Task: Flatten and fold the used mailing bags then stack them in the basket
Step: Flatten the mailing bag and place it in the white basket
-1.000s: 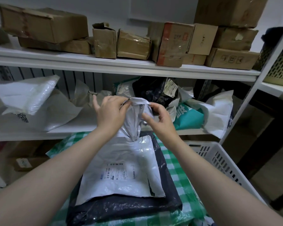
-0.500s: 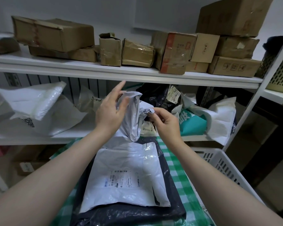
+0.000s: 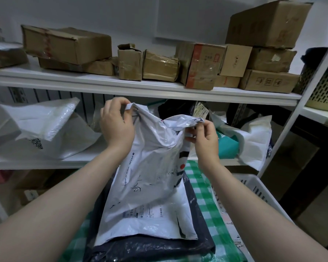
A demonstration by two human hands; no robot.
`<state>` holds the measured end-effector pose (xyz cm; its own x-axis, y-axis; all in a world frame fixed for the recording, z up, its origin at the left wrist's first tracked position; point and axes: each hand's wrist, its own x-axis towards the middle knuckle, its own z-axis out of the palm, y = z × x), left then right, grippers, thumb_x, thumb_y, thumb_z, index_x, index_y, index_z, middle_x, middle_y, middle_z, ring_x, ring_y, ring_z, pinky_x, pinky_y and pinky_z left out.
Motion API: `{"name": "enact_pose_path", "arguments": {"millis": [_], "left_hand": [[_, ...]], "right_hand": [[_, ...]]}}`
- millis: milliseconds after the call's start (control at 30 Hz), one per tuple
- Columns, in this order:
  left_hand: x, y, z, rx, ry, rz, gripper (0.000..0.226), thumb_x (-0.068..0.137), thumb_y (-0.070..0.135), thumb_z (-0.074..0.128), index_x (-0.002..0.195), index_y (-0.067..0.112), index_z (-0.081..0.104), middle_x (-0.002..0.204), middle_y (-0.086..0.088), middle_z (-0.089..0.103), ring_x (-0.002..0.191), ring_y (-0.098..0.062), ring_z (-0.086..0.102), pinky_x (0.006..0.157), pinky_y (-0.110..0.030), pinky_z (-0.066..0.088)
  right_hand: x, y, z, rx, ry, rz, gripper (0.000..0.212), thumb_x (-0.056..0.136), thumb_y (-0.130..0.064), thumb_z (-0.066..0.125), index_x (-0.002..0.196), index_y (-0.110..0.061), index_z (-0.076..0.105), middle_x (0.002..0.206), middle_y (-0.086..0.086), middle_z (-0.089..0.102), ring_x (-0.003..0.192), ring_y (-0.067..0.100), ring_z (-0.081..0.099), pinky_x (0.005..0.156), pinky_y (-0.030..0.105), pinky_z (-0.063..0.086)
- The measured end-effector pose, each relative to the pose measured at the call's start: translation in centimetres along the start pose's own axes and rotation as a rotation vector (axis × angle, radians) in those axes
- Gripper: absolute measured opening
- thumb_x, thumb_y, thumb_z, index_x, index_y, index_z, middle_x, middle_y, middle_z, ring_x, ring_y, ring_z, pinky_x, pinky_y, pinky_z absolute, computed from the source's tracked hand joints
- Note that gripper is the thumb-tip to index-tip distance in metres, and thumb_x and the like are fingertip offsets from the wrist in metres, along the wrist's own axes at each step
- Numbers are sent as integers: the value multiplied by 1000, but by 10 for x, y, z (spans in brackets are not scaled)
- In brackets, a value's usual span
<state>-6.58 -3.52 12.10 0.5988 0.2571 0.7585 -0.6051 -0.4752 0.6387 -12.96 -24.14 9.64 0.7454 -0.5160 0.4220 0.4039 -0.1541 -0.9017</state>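
A second ago the grey-white mailing bag (image 3: pixel 153 157) was bunched into a thin twist between two hands held close together. Then the hands moved apart. The left hand (image 3: pixel 116 127) went up and to the left and pinched one top corner. The right hand (image 3: pixel 204 137) slid to the right and pinched the other end of the top edge. The bag opened out wide and hung down like a sheet, so black print showed on it. It came to hide the top part of the flat white bag (image 3: pixel 150 227) below. It may have touched that bag, but that was hard to see.
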Motion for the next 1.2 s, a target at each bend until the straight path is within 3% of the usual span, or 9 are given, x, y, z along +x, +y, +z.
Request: {"name": "enact_pose_path", "arguments": {"millis": [100,200,267,367,567,733,833,1067,1200], "left_hand": [[2,-12,-4,-23,19,-138,6,94,21,57,93,20,63,94,3,58,93,-25,54,77,-35,40],[0,-16,-7,-103,-11,-331,7,95,25,59,88,24,60,84,10,60,83,-16,57,68,-27,38],[-2,-15,-7,-145,-22,-421,8,95,26,60,88,22,60,77,14,58,76,-12,53,65,-25,35],[-1,-11,-6,-185,-36,-509,8,97,24,57,91,22,60,77,15,57,68,-4,50,62,-23,37],[8,-5,5,-327,1,-730,17,100,25,49,93,15,60,82,1,59,75,-17,51,69,-27,42],[13,-1,5,-165,9,-688,18,103,18,33,94,17,48,72,10,44,61,-9,38,57,-25,33],[14,3,4,-81,4,-635,21,106,25,26,95,19,42,72,9,42,62,-15,39,63,-29,30],[17,1,10,-32,-114,-542,38,105,44,23,112,20,52,93,5,57,86,-21,51,73,-31,33],[16,-10,13,101,-283,-378,38,100,46,43,117,20,63,111,3,66,104,-21,57,78,-29,38]], "right_hand": [[3,6,-11,-2,177,68,16,103,-27,46,92,-24,56,99,7,69,88,21,70,74,36,59],[8,9,-23,-130,262,82,18,101,-33,49,87,-27,58,97,7,66,86,21,63,82,46,57],[12,6,-29,-178,309,100,17,100,-35,51,88,-27,60,108,8,63,88,18,59,87,43,53],[17,-1,-36,-188,318,108,19,101,-34,50,95,-20,61,107,4,62,88,14,56,76,26,46],[18,-13,-35,-219,265,47,21,103,-33,42,94,-20,56,83,-5,58,76,11,51,70,29,46],[24,-19,-30,-287,257,-14,24,105,-31,37,91,-16,51,75,-6,50,65,8,44,59,22,38],[30,-19,-25,-326,272,-45,24,105,-29,38,93,-13,51,74,-7,49,64,5,43,54,11,35],[45,-19,-16,-260,444,70,22,105,-28,36,94,-15,49,76,-10,48,64,4,42,54,17,33],[53,-9,-16,-249,517,155,22,105,-28,36,94,-15,49,79,-4,52,69,13,46,61,30,34]]}}
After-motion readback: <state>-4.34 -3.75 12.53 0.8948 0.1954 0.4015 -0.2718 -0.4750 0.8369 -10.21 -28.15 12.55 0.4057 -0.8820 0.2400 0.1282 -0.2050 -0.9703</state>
